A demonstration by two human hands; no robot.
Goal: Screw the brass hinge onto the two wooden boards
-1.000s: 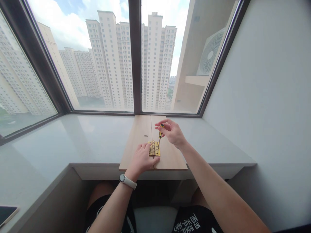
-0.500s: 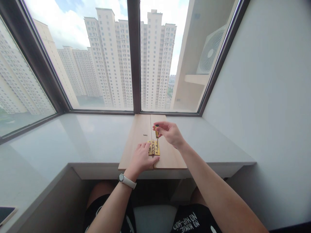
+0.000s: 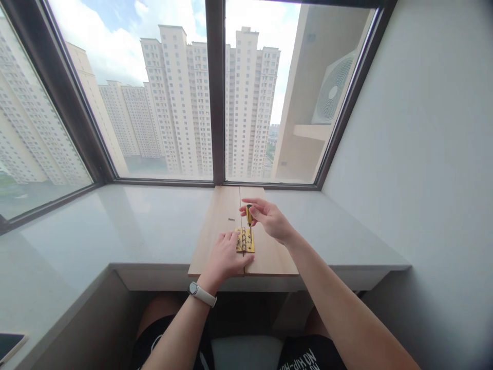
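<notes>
A brass-coloured hinge (image 3: 249, 246) lies across the seam between two light wooden boards (image 3: 269, 262). My right hand (image 3: 271, 220) grips the yellow-and-black handle of a screwdriver (image 3: 249, 215). Its shaft points down onto the hinge's right leaf; whether the tip sits in a screw is too small to tell. My left hand (image 3: 225, 255) rests flat on the boards, fingers apart, fingertips touching the hinge's left leaf and thumb stretched out below it. Part of that leaf is hidden under the fingers.
Beyond the hinge, a small metal piece (image 3: 231, 219) lies on the left board. The boards rest on a white windowsill counter (image 3: 154, 226), reaching slightly past its front edge. A dark-framed window (image 3: 219, 103) stands behind, a white wall (image 3: 416, 154) to the right. A dark-screened device (image 3: 10, 345) lies far left.
The whole view has shifted slightly, so the scene appears a little lower. Both hands keep nearly the same places, with the screwdriver still over the hinge's right leaf.
</notes>
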